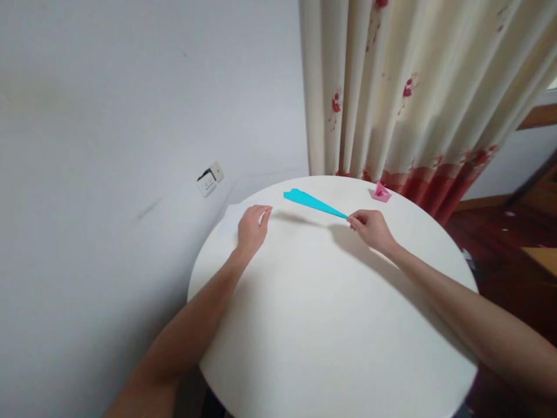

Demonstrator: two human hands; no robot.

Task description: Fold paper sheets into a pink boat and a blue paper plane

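In the head view, a round white desk (331, 325) is seen from above. A blue paper plane (314, 202) is held by its pointed tip at about 1 o'clock on the desk. The tip is pinched in the grip of the right hand (371, 227), with the fingers closed on it. The wide end of the plane is lifted up and points toward 11 o'clock. A white sheet of paper (237, 216) is laid at the 10 o'clock edge of the desk. It is touched by the left hand (252, 227), whose fingers are curled on its edge; whether it is gripped cannot be told. A small pink folded paper (382, 193) is set at 1 o'clock, near the curtain (413, 87).
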